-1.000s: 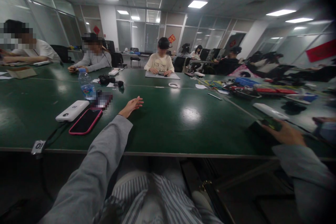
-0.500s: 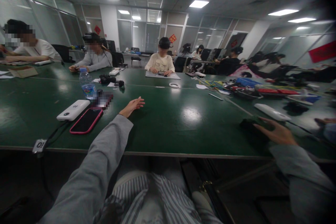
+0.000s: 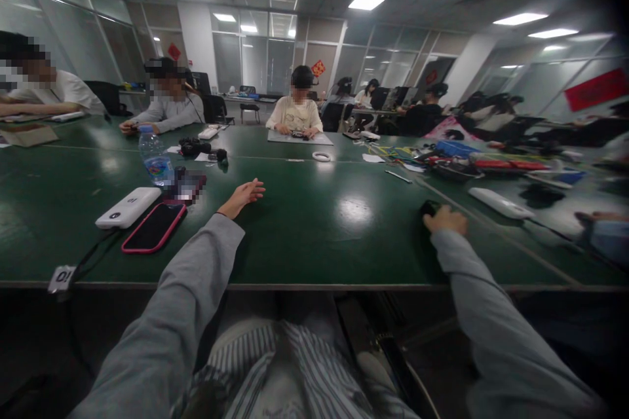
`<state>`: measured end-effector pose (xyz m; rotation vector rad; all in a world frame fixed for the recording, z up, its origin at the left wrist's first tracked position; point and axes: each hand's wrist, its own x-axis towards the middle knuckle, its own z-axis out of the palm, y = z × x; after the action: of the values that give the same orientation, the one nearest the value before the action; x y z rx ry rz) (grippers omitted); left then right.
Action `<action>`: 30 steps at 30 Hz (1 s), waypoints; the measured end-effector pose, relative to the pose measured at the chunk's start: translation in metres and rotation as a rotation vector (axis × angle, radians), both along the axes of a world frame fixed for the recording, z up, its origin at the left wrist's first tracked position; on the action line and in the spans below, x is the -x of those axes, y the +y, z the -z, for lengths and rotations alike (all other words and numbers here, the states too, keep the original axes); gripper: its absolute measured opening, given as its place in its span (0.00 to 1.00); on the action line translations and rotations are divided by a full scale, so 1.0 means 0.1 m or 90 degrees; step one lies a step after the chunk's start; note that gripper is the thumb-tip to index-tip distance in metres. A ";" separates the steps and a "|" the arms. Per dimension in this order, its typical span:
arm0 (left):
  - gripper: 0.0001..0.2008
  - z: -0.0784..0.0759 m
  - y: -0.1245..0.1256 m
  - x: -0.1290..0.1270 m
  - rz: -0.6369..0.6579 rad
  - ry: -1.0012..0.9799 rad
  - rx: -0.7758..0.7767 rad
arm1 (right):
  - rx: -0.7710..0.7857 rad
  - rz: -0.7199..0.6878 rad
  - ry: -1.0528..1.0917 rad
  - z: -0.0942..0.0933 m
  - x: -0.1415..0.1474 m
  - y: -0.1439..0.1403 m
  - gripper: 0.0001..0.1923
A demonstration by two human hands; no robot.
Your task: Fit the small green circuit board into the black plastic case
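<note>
My left hand (image 3: 244, 197) rests on the green table with its fingers stretched out, holding nothing. A pink-edged phone (image 3: 154, 228) lies to its left. Over on the right, my right hand (image 3: 448, 220) is closed around a dark object (image 3: 430, 207), mostly covered by the hand and too dim to identify. Farther right lies a white power bank (image 3: 500, 203) with a cable.
Left of me are another white power bank (image 3: 128, 207) and a water bottle (image 3: 156, 156). A white ring (image 3: 322, 156) and a thin pale stick (image 3: 398, 177) lie ahead. Tangled cables (image 3: 393, 156) spread at back right. A person (image 3: 293, 116) sits opposite; a co-worker's hand (image 3: 594, 217) is at far right.
My right hand has come left across the table with the dark object, and its fingers have closed on it. My left hand stays in place, while the view has shifted slightly.
</note>
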<state>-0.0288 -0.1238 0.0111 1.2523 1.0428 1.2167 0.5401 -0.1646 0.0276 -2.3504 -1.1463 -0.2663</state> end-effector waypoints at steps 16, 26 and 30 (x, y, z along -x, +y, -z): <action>0.21 0.19 0.22 0.06 -0.161 0.031 -0.088 | -0.136 -0.863 0.018 0.36 3.98 0.49 0.35; 0.20 0.19 0.23 0.06 -0.178 0.035 -0.049 | -0.150 -0.643 0.239 0.55 3.79 0.85 0.30; 0.21 0.12 0.15 0.02 -0.145 0.051 -0.053 | -0.178 -0.671 0.252 0.58 3.77 0.88 0.29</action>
<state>-0.0304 -0.1090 -0.0013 1.2809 1.2293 1.4052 0.1628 -0.0764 -0.0304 -1.2307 -1.7840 0.3721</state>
